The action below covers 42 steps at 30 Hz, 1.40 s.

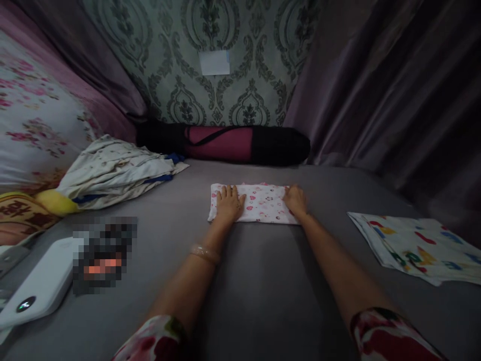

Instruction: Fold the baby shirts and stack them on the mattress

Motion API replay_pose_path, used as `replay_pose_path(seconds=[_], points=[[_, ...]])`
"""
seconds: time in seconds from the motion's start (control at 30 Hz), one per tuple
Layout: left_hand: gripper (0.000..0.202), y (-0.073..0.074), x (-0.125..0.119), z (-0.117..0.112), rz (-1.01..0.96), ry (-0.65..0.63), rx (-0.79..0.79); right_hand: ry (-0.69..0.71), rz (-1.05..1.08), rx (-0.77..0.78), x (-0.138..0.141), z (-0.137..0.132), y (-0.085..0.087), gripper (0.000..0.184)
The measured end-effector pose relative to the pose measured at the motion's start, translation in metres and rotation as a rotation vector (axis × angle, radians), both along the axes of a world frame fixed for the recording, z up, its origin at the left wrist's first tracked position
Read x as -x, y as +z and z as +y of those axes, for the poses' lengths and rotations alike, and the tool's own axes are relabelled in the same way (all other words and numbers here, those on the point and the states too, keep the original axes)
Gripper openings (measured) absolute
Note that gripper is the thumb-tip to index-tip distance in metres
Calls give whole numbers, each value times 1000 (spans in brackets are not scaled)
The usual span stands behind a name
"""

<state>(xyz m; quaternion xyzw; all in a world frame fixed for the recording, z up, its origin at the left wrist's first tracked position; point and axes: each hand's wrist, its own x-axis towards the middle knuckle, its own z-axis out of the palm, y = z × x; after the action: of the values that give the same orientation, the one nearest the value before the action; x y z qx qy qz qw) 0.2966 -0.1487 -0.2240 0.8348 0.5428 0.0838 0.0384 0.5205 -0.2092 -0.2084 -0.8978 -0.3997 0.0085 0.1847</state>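
A white cloth [265, 203] with a small pink and red print lies folded into a flat, long rectangle on the grey sheet. My left hand [227, 203] rests on its left part, palm down with the fingers spread. At its right end, my right hand [296, 200] has its fingers curled in and closed on the cloth's edge. The fingertips of that hand are partly hidden. A bit of pink trim shows along the far edge of the cloth.
A folded cloth with colourful shapes [424, 248] lies to the right. At left are a crumpled pale cloth [116, 170], a white device [41, 283] and a blurred-out dark object [105, 255]. A black and maroon roll bag [221, 144] lies along the wall.
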Motion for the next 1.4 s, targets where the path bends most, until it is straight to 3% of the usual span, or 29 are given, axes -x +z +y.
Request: replay_pose_path(seconds=[0.1,0.2,0.33,0.4,0.47,0.6,0.7,1.1,1.23,1.33,1.4], points=[[66,4,0,-1,-8,2,9,-6,13,76,-1,1,1,29],[62,16,-6,-9,-43,-20,-28,47,-81,49,12,-1,9,27],[55,29,-20,-24,-78,-128,-85,368,-189,-13,53,-3,17,42],[54,26,-24,-27,-73,-155,-76,536,-164,36,72,-3,15,48],[53,18,-25,-26,-56,-158,-79,608,-143,81,84,-4,9,53],[55,-1,-19,-20,-35,-162,-117,607,-160,110,90,-10,-5,54],[55,-7,-17,-19,-32,-162,-138,595,-212,91,90,-14,-10,53],[52,5,-15,-22,-5,-123,-79,567,-234,106,90,-10,-11,52],[50,11,-17,-18,-41,-118,-159,576,-231,69,88,-6,-5,52],[52,9,-18,-14,-79,-132,-239,618,-290,1,88,-1,-5,54],[52,4,-18,-10,-58,-154,-195,666,-283,16,88,2,-7,54]])
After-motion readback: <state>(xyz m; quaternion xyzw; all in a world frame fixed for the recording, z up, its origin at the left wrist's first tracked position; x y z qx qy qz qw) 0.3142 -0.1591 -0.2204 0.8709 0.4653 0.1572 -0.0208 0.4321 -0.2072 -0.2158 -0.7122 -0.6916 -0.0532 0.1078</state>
